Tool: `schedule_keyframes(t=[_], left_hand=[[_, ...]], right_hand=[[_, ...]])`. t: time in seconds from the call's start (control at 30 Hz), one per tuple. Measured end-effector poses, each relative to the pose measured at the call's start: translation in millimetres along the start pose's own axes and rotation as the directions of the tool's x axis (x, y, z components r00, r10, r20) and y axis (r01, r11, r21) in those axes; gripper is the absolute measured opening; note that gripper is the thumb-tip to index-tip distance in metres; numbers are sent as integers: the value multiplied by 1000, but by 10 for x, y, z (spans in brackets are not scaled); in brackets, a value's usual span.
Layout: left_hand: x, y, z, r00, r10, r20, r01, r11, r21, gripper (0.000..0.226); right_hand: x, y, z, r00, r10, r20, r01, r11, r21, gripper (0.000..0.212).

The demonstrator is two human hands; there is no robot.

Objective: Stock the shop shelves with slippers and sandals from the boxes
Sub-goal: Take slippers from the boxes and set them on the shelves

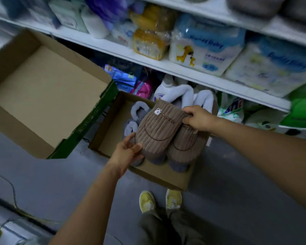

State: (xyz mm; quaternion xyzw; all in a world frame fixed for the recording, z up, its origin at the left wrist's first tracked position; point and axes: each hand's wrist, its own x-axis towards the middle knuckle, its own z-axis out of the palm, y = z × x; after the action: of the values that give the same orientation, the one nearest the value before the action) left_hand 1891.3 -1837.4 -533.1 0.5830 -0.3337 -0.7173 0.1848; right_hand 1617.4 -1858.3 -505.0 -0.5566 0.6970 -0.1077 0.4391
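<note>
Brown ribbed slippers (164, 133), one pair, side by side, bear patch on the upper; held above small cardboard box (111, 128) on the floor (237, 174). Left hand (129, 151): grip curled round the toe end of the nearer slipper. Right hand (198, 118): grip pinching the pair's collars together. In the box, beneath: grey slippers (136, 114) with pale lining. Large open carton (42, 92) just left. White shelves (166, 66) behind, carrying nappy packs (205, 48)
</note>
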Motion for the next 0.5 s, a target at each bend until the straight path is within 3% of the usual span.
schedule_keyframes(t=[0.3, 0.5], left_hand=[[-655, 758, 377, 991, 88, 105, -94, 994, 47, 54], [-1228, 997, 683, 961, 161, 223, -182, 980, 75, 55]], right_hand=[[-1120, -486, -862, 984, 79, -157, -82, 996, -15, 24], [-2004, -618, -1152, 952, 110, -287, -113, 994, 4, 17]])
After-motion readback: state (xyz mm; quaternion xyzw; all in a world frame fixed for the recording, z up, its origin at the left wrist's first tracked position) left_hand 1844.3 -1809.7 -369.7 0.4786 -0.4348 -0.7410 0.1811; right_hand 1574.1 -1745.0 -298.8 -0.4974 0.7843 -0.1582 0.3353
